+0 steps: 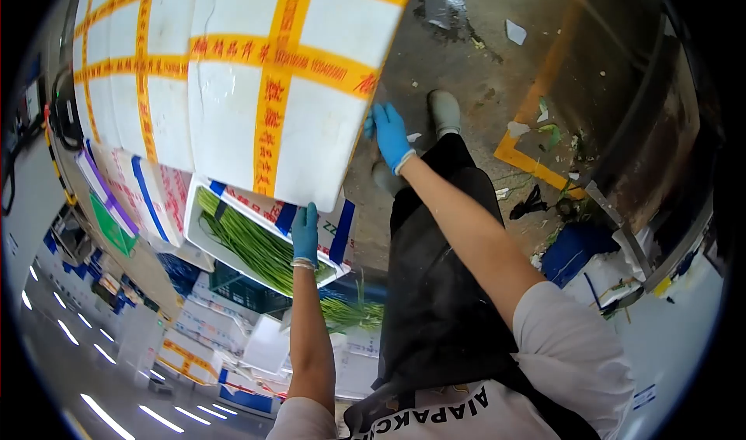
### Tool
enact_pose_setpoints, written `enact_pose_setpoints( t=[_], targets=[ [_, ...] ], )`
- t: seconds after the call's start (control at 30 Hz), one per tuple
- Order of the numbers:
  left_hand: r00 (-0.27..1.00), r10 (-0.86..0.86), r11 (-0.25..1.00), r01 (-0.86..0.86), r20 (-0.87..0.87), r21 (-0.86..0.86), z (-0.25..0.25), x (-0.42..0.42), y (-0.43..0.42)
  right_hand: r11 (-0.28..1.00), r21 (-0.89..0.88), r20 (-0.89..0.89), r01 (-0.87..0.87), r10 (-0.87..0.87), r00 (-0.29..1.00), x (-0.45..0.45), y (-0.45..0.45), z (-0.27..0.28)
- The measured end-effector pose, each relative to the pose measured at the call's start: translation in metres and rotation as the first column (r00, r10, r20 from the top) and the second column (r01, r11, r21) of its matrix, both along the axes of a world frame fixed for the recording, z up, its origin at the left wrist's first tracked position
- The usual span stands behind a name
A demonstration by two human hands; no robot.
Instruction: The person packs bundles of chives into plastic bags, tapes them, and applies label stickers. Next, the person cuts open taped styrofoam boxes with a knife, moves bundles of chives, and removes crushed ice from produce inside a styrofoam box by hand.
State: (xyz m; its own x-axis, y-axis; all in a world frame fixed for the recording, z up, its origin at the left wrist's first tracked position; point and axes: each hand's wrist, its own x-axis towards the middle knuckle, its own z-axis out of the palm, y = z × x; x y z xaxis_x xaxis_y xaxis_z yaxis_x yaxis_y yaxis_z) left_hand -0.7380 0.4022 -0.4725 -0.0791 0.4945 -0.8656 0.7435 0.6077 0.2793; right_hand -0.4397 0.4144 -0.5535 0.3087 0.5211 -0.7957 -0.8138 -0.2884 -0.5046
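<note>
A large white foam box [318, 121] with yellow tape and red print fills the upper left, the nearest of several similar ones side by side. My left hand [305, 236], in a blue glove, holds its lower edge near the corner, with the thumb side showing and the other fingers partly hidden. At the box's right edge is my right hand [392, 135], also blue-gloved, with fingertips curled at the edge and partly behind it. Just below the box, an open white foam box [196, 230] holds long green stalks [249, 242], beside my left hand.
Printed boxes with blue tape [140, 191] stand at the left, near a green crate [233, 288]. More green stalks [350, 314] lie lower down. Scraps litter the wet floor [482, 75] around a yellow line [536, 164]. Blue and white debris [579, 250] is at the right.
</note>
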Motion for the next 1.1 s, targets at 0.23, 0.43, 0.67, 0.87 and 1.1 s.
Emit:
enact_pose_setpoints(
  t=[0.23, 0.43, 0.67, 0.87, 1.1],
  targets=[
    [0.883, 0.47, 0.774, -0.408, -0.006, 0.484, 0.027, -0.037, -0.072, 0.853, -0.066, -0.044, -0.517, 0.515, 0.856, -0.219, -0.166, 0.008],
    [0.832, 0.553, 0.671, -0.481, 0.051, 0.564, 0.046, -0.102, -0.131, 0.47, -0.228, -0.1, -0.853, 0.86, 0.501, -0.22, -0.165, 0.079],
    [0.798, 0.583, 0.68, -0.581, 0.151, 0.447, 0.032, -0.099, -0.204, 0.149, -0.09, 0.563, -0.985, 0.824, 0.073, -0.237, -0.026, 0.07],
    [0.542, 0.747, 0.534, -0.834, 0.385, 0.139, -0.008, -0.073, -0.246, 0.226, -0.356, 0.561, -0.907, 0.828, -0.014, -0.312, 0.089, 0.076],
    [0.338, 0.835, 0.36, -0.932, 0.435, 0.033, -0.014, -0.071, -0.276, 0.251, -0.248, 0.277, -0.936, 0.944, 0.18, -0.337, 0.131, 0.038]
  ],
)
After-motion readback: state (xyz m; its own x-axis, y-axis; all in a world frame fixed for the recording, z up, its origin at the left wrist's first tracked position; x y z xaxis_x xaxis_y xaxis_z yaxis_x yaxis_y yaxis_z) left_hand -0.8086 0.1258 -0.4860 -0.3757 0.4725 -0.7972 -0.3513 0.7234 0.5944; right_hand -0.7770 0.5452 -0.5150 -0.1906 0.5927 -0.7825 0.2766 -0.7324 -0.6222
